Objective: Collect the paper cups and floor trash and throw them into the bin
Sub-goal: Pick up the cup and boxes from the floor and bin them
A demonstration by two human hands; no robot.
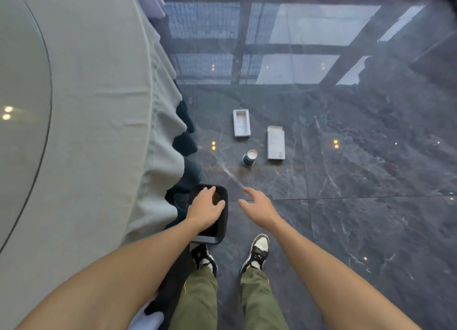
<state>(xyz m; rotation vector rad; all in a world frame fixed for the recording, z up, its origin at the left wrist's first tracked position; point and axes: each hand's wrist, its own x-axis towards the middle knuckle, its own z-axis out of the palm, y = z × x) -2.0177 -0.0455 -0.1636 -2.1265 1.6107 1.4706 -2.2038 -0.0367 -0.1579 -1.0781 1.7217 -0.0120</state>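
Paper cup (249,158): dark blue, pale inside, standing on the dark marbled floor (371,181), slightly tilted as seen from above, ahead of both hands and well apart from them. It lies nearer the right hand than the left, beyond that hand's fingertips, with bare floor between.

Open white box (241,123): lying flat on the floor, beyond the cup and a little to its left.

Flat white carton (276,143): lying on the floor just to the right of the cup, near but not touching it.

Bin (221,218): small, black, rounded-rectangular mouth, standing on the floor beside the hanging edge of the tablecloth (111,132), nearer the person than all three items.

Left hand (206,206): over the bin's mouth, fingers curled loosely; a dark rounded shape shows between thumb and fingers, but whether it is gripped or merely lies inside the bin cannot be told.

Right hand (259,205): open, fingers spread and pointing forward, holding nothing, just right of the bin's far corner and above the floor.

Shoes (257,251): black and white, planted behind the bin.
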